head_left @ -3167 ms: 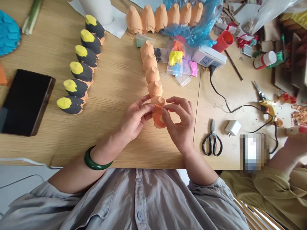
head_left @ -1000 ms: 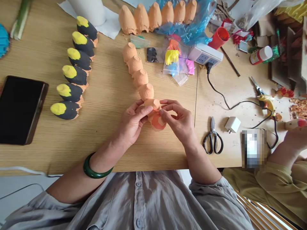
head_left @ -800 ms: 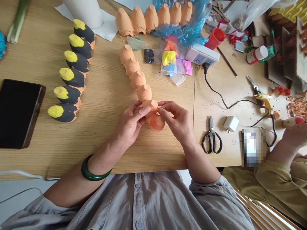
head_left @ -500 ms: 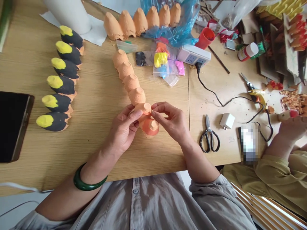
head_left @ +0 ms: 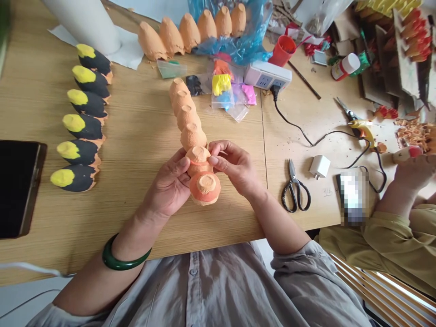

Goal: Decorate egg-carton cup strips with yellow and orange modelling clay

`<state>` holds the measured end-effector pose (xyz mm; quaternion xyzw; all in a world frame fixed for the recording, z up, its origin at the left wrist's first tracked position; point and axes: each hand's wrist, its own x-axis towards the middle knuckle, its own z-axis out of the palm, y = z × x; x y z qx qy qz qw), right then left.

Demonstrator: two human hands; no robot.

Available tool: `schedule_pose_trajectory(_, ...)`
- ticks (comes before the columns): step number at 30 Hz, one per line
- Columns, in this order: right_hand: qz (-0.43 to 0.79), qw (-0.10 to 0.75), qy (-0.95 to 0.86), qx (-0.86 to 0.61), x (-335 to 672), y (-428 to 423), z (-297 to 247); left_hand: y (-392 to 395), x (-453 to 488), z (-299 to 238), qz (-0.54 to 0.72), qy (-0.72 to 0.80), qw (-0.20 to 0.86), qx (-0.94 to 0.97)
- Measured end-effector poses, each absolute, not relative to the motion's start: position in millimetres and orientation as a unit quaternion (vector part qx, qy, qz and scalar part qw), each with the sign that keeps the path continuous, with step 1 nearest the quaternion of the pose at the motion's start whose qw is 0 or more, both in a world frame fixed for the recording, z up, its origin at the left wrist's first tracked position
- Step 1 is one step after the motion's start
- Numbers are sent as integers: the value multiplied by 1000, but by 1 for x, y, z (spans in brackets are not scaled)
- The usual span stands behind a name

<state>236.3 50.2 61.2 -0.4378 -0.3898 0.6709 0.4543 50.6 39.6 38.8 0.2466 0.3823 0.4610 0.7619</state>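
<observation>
A peach-coloured egg-carton strip (head_left: 193, 135) points away from me, its near end lifted and tilted towards me. Orange clay (head_left: 205, 191) wraps the nearest cup below its pale tip, and a thin orange band crosses the second cup. My left hand (head_left: 172, 181) grips the strip from the left, thumb on the second cup's side. On the right, my right hand (head_left: 235, 168) pinches thumb and forefinger against that same cup, at the end of the orange band. Bags of coloured clay (head_left: 222, 86), yellow, orange, blue, pink and black, lie beyond the hands.
Left stands a black-and-yellow carton strip (head_left: 81, 140) beside a dark tablet (head_left: 17, 186). A plain peach strip (head_left: 189, 34) is at the back. To the right lie scissors (head_left: 293, 188), a white charger (head_left: 320, 166), a power strip (head_left: 267, 76) and a glue gun (head_left: 364, 131). Another person's hand (head_left: 415, 172) is far right.
The strip's near end has tilted up towards me and swung slightly left, showing the cup tips and orange band more fully. Both hands have shifted a little left with it.
</observation>
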Motion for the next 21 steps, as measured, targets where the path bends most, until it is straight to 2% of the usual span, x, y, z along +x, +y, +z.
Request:
schedule_pose_trajectory(7,691,493,-323,-418,229,47,49,43,48,42,462,356,768,265)
schedule_pose_trajectory(16,724,441,-330,-415,236,54,44,41,50,45,440,320,786,293)
schedule_pose_trajectory(21,687,464,-349,-438,231,50,55,39,50,40,404,309,804,308)
